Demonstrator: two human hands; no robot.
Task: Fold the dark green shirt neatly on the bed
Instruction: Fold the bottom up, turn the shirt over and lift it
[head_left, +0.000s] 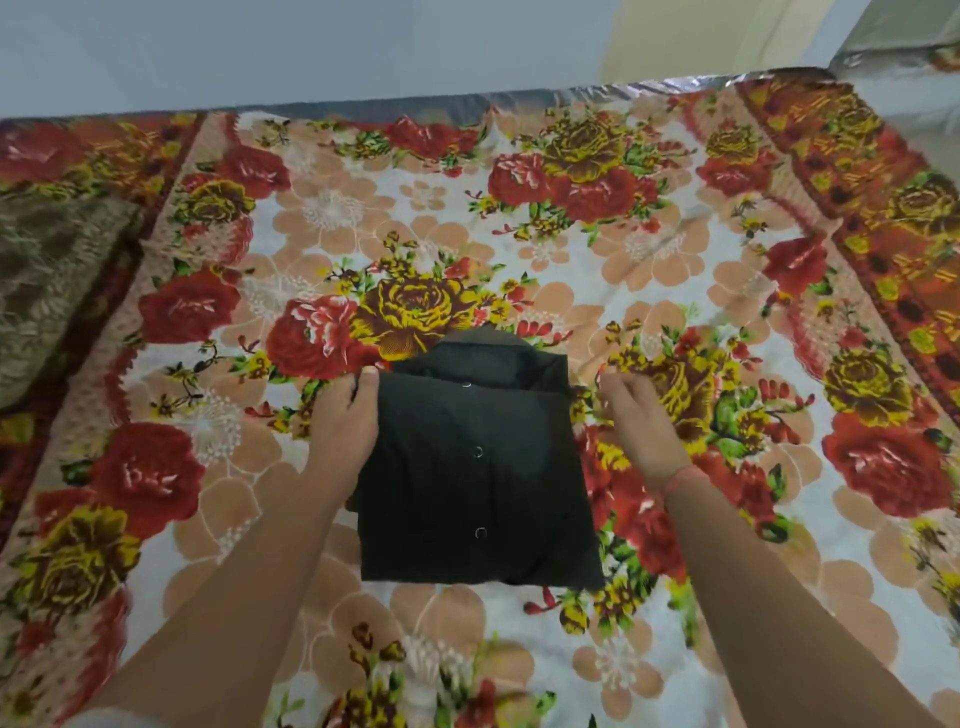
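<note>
The dark green shirt (475, 467) lies as a compact folded rectangle in the middle of the bed (571, 249), button side up, collar end pointing away from me. My left hand (345, 415) pinches the shirt's upper left corner, thumb on top of the cloth. My right hand (641, 421) hovers just right of the shirt's upper right corner, fingers loosely curled, and is blurred. It does not appear to touch the cloth. A red thread band sits on my right wrist.
The bed carries a floral sheet with red and yellow roses. A dark patterned pillow or blanket (47, 280) lies at the left edge. A pale wall runs behind the bed, and a silvery cover (893, 57) shows at the top right.
</note>
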